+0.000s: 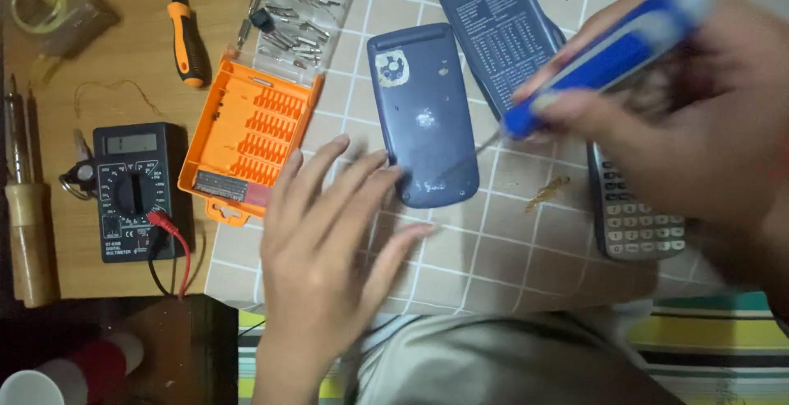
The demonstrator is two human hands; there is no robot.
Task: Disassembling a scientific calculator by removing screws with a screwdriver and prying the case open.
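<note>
Blue plastic fills the right hand [699, 117] at upper right: its fingers are closed around a blue screwdriver [608, 51]. At centre lies a dark blue calculator back [423, 117] on the checked worktop [509, 249]. The left hand [325, 240], fingers spread and empty, touches its lower edge. An orange bit case [246, 138] sits just left.

Screwdriver [604, 55]: blue with white stripe. Back cover [423, 113]: dark blue, pale worn patches. Bit case [246, 138]: orange. Multimeter [136, 191]: black; red and black leads. Small driver [186, 39]: orange and black. Cloth [509, 257]: beige, white grid. Counter [107, 10]: brown wood.
</note>
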